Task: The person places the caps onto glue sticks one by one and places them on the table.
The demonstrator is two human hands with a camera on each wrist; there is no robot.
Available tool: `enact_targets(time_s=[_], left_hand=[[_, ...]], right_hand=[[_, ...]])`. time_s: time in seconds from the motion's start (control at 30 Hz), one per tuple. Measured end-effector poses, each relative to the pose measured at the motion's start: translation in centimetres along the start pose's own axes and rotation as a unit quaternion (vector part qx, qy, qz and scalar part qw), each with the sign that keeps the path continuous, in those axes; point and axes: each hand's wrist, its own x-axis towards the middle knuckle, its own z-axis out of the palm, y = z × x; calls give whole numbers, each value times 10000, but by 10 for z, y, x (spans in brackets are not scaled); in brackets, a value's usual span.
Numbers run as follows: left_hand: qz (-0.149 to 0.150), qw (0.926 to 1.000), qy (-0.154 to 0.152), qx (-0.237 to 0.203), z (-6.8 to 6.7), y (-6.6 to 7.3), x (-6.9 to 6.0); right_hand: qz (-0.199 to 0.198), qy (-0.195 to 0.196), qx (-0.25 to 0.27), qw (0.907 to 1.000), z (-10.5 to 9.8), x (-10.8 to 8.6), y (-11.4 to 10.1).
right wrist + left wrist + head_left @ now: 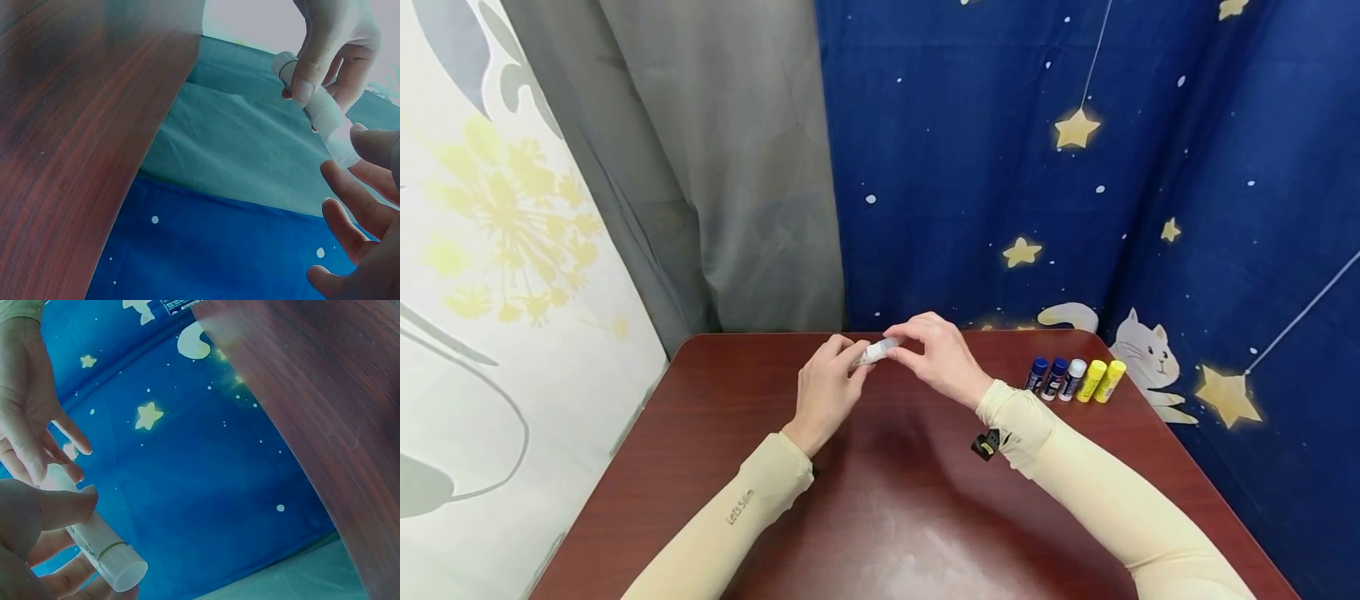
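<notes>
A white glue stick with a translucent cap is held up above the far part of the table. My left hand grips its body between thumb and fingers; in the left wrist view the round base of the glue stick points toward the camera. At the opposite end, my right hand has its thumb and forefinger on either side of the translucent cap. The other right fingers are spread away from the tube. Part of the label is covered by the left fingers.
On the far right of the reddish-brown table several glue sticks stand in a row: dark blue ones, a white one and yellow ones. A grey curtain and a blue star-patterned curtain hang behind the table's back edge.
</notes>
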Motion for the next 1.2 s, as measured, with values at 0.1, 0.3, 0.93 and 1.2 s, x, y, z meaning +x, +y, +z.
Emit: enact_targets(time_s=[0.1,0.3,0.93,1.2], left_hand=[[7,10000,-35,10,0,0,0],[37,10000,-69,24,-1,1,0],[57,9996,-249,153,-3,6,-2],[96,9995,-227,190,-3,8,-2]], right_hand=[[3,-38,-6,10000,0,-1,0],[25,-75,16,10000,1,-2,0],[-110,-79,-54,9999,6,-6,1],[-143,-104,-99,9998,6,-7,-1]])
